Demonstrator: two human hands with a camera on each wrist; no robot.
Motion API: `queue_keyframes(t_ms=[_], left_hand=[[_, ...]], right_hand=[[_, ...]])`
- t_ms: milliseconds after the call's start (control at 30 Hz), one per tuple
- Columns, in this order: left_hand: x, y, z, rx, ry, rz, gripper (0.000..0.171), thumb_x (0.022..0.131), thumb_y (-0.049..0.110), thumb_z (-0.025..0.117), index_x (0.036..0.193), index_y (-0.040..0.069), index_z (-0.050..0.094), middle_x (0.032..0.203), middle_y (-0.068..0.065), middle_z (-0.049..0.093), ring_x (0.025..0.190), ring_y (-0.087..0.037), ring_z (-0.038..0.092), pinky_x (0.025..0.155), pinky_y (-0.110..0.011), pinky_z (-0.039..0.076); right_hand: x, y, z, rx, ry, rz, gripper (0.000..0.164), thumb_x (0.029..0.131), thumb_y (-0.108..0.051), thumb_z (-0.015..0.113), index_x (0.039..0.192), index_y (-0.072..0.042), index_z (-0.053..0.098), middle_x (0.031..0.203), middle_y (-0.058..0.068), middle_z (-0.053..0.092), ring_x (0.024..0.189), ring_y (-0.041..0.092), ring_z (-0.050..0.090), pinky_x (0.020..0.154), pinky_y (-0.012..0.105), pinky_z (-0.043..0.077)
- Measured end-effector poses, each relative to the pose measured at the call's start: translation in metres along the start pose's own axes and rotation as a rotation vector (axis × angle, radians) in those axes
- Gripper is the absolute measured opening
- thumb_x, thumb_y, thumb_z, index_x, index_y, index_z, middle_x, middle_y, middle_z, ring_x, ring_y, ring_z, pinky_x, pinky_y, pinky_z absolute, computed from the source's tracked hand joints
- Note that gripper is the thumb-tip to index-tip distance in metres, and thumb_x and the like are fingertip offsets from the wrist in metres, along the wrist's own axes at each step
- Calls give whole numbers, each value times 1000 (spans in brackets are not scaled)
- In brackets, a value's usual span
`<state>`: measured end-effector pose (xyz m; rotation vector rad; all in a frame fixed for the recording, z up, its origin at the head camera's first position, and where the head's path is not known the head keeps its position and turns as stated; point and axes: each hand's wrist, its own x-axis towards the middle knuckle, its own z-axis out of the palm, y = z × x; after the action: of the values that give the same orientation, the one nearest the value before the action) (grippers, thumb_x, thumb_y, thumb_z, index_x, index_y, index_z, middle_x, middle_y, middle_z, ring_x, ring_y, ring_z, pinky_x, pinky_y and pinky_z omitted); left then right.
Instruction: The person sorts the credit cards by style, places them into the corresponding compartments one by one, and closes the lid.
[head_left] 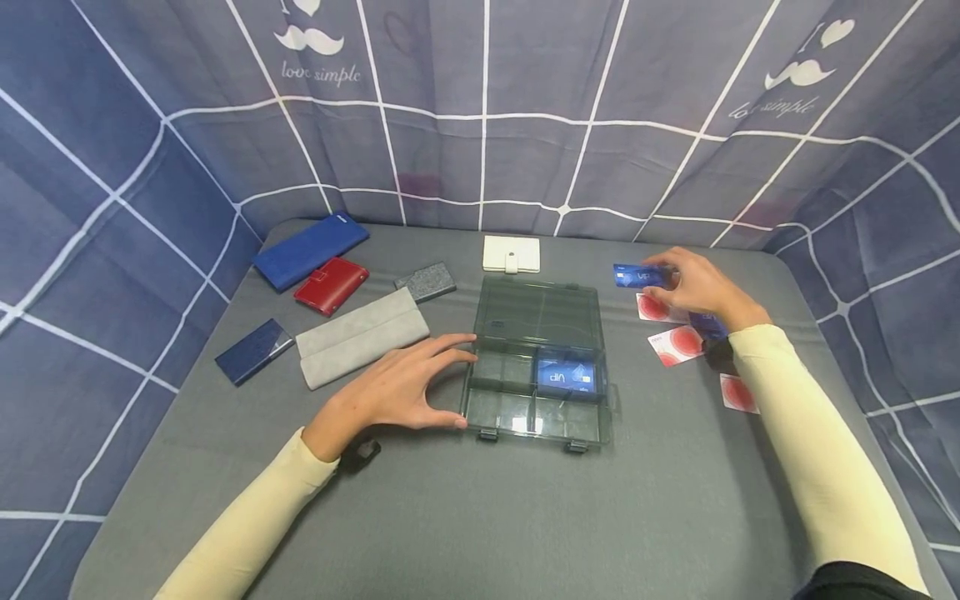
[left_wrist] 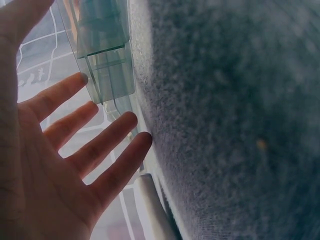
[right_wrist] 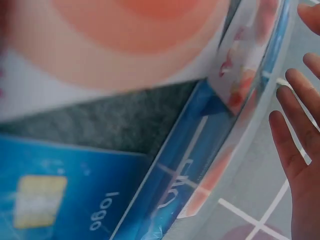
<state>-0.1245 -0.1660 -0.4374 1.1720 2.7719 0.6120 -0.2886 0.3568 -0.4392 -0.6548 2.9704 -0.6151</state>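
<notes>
A green-tinted clear plastic compartment box (head_left: 538, 375) lies with its lid (head_left: 538, 312) folded back, and a blue VIP card (head_left: 566, 376) is in its rear right compartment. My left hand (head_left: 401, 383) spreads its fingers and thumb right at the box's left edge. At the back right, my right hand (head_left: 701, 287) is over the right end of another blue VIP card (head_left: 636, 276); its fingers (right_wrist: 295, 127) look extended in the right wrist view. Red-and-white cards (head_left: 675, 345) are spread below that hand. A blue chip card (right_wrist: 60, 190) is partly covered by my wrist in the head view.
On the left lie a long blue wallet (head_left: 311, 252), a red wallet (head_left: 332, 286), a long light-grey case (head_left: 363, 337), a grey felt piece (head_left: 427, 283) and a dark blue case (head_left: 255, 352). A white snap wallet (head_left: 512, 253) lies behind the box. A checked curtain (head_left: 435, 158) encloses the table.
</notes>
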Motion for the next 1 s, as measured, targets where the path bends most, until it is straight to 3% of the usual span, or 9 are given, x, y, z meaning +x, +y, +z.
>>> queue_keyframes(t_ms=[267, 667, 1000], left_hand=[[1, 1, 1, -3, 4, 7, 90, 81, 73, 82, 152, 22, 60, 170, 5, 40, 148, -20, 50, 104, -49, 54], [3, 0, -1, 4, 30, 26, 92, 80, 74, 83, 151, 21, 61, 170, 4, 41, 147, -20, 51, 103, -48, 55], [2, -2, 0, 6, 36, 22, 91, 79, 75, 83, 151, 23, 61, 169, 6, 42, 146, -18, 53, 98, -46, 57]], right_hand=[[7, 13, 3, -8, -20, 27, 60, 91, -26, 85, 141, 1, 65, 119, 21, 65, 101, 34, 61, 90, 54, 46], [14, 19, -2, -4, -55, 17, 57, 91, -28, 84, 136, 4, 69, 139, 30, 56, 125, 46, 54, 105, 64, 42], [17, 14, -5, -27, -65, -9, 55, 87, -27, 86, 130, 4, 71, 132, 30, 60, 120, 45, 57, 100, 62, 44]])
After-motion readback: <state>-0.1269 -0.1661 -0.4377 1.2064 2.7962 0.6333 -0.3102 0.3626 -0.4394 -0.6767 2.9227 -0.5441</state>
